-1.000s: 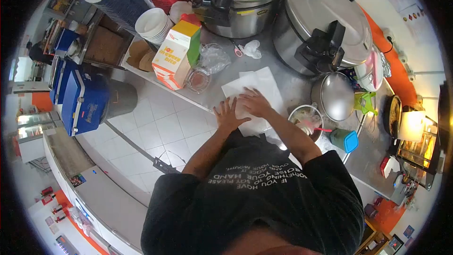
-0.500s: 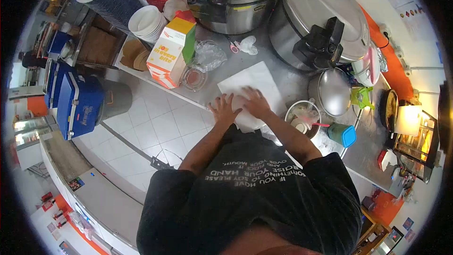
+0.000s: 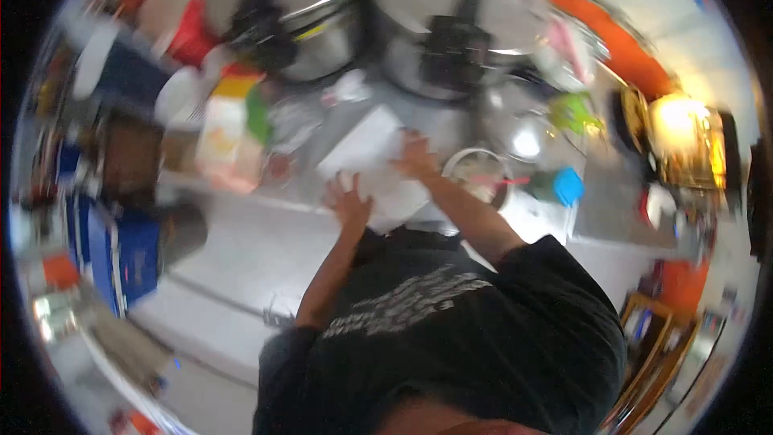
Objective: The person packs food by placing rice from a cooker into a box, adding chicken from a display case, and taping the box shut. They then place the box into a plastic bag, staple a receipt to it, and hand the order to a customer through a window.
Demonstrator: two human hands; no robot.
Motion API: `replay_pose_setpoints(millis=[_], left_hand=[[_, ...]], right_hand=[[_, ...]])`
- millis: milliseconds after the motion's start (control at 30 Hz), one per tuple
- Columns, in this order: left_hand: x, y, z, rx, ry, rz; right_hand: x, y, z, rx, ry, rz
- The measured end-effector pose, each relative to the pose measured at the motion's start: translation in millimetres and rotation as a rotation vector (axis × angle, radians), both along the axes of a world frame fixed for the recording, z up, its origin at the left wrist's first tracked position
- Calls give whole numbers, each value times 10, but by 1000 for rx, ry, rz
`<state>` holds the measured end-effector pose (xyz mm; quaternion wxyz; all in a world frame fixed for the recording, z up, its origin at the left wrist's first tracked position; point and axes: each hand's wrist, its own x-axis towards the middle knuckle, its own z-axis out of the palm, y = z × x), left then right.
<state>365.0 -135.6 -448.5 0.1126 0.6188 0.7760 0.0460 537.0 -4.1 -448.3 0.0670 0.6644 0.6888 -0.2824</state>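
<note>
A white sheet of paper [image 3: 366, 145] lies on the metal counter, blurred by motion like the whole head view. My left hand [image 3: 349, 200] rests at its lower left edge with the fingers spread. On the sheet's right edge is my right hand [image 3: 415, 155], palm down and fingers stretched out, though smeared. Neither hand has anything gripped. Just right of my right hand stands a round metal pot [image 3: 477, 173] with a pink-handled utensil in it.
Two large steel cookers [image 3: 322, 48] stand behind the paper. To the left are a printed carton [image 3: 225, 133] and a clear plastic bag [image 3: 294, 121]. A blue-lidded container [image 3: 568, 187] and a shiny metal bowl [image 3: 515, 125] are at right. The counter's front edge [image 3: 282, 206] runs before me.
My hands have moved apart: the left to the sheet's lower left edge, the right to its right edge. The whole view has shifted and blurred as my head moved.
</note>
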Motion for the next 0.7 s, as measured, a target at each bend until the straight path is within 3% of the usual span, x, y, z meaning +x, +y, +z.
replay_pose_setpoints(millis=[33,67,167,267,367,467,600,700], left_hand=[[27,14,-43,-55,-30,-6],[43,40,-138,-116,-51,-11],[116,60,-122,-193,-70,-29],[108,0,47,-165,-72,-12],[86,-19,4,-93,-103,-138],[49,-19,98,-219,-91,-136],[-24,-52,33,-198,-123,-155],[-32,-36,94,-172,-97,-185]], right_hand=[[29,-24,-240,-3,-34,-42],[52,-25,145,-64,-108,-67],[98,-41,101,-56,-4,-320],[102,49,109,-65,-52,-255],[222,151,-14,-118,148,-310],[215,159,-75,-71,336,-410],[333,170,142,-131,375,-452],[370,293,-107,-252,407,-361]])
